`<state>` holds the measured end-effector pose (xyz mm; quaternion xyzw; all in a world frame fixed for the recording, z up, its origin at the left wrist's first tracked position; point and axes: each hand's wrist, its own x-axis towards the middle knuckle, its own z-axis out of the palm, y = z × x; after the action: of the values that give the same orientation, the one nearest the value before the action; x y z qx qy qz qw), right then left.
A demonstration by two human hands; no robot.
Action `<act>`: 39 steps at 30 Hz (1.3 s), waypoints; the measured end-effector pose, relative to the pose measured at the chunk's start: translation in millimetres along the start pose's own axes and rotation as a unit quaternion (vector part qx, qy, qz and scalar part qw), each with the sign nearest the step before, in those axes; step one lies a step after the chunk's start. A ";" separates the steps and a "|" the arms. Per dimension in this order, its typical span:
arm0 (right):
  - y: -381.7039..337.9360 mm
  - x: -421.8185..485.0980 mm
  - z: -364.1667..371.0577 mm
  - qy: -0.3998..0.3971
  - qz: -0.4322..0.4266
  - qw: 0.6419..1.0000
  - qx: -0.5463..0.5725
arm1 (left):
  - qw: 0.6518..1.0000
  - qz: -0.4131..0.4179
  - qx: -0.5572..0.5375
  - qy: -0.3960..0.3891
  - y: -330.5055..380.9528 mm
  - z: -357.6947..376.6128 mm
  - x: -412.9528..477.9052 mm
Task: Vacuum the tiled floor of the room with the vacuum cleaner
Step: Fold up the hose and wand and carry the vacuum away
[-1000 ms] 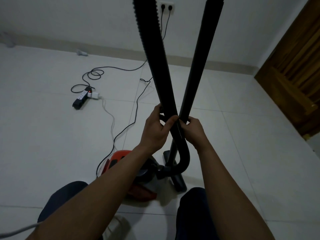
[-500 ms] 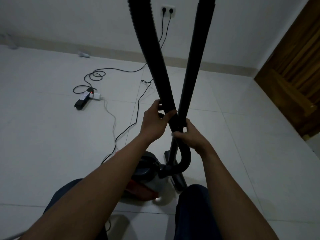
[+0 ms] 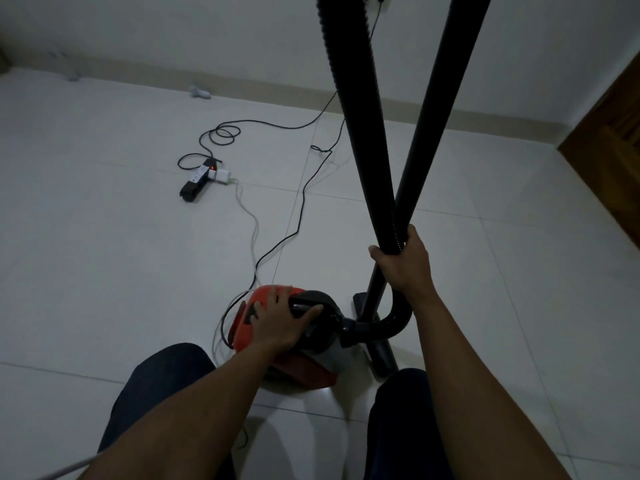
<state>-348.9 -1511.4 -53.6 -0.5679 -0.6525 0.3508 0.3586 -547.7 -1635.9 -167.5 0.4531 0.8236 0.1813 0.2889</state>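
A red and black vacuum cleaner (image 3: 311, 370) sits on the white tiled floor (image 3: 104, 271) between my knees. My left hand (image 3: 280, 318) lies on top of its body, fingers spread over the dark handle part. My right hand (image 3: 403, 263) is closed around the black ribbed hose (image 3: 356, 109) and the black rigid tube (image 3: 440, 98) where they cross. Both rise out of the top of the view. The hose curves down and plugs into the cleaner's front. The floor nozzle (image 3: 381, 355) rests on the tiles just right of the cleaner.
A black power strip (image 3: 197, 181) with a white plug lies on the floor to the left. Black and white cables (image 3: 301, 209) run from it and the wall to the cleaner. A wooden door (image 3: 613, 150) stands at the right. My knees (image 3: 162, 382) are at the bottom.
My left hand let go of the hose and dropped onto the vacuum cleaner's body. My right hand now holds hose and tube together alone. The view tilted down and shifted.
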 end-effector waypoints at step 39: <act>14.0 3.2 -1.3 -0.031 -0.013 0.998 0.058 | 0.997 -0.054 -0.035 -0.043 5.8 -9.9 13.7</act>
<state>-341.2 -1506.7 -64.8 -0.5265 -0.6490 0.4006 0.3755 -556.2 -1621.6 -160.9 0.4046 0.8269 0.1747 0.3494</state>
